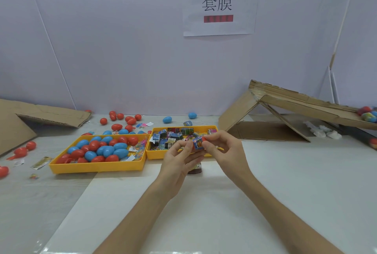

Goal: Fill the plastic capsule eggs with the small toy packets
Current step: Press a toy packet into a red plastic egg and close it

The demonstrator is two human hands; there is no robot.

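White bench (285, 182); mid-frame, left hand (177, 162) and right hand (223, 148) both pinch red capsule egg (204, 138), blue toy packet (198, 144) against it; yellow tray (155, 155) just behind.

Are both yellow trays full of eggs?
No, only the left tray holds eggs; the right tray holds toy packets.

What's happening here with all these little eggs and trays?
A person works at a table. The left hand and right hand together pinch a red egg with a blue packet against it, above the right yellow tray of small printed packets. The left yellow tray holds red and blue eggs.
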